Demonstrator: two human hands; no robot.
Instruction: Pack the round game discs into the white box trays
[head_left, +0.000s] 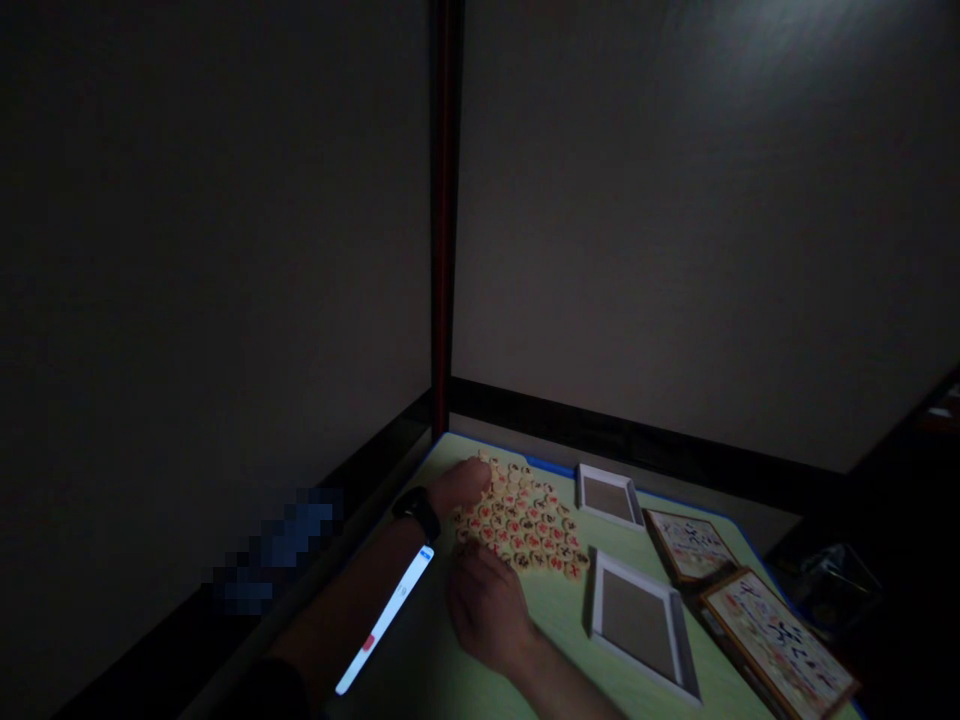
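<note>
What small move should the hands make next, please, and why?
Perhaps the left hand should nudge the far round pieces gently toward the main group: they look more loosely spread than the nearer ones, and this hand is right beside them. The right hand is at the group's near edge.

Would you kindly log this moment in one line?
Left hand: at round pieces, far side, grip unclear | right hand: near side, grip unclear | table: two trays right of pieces
</note>
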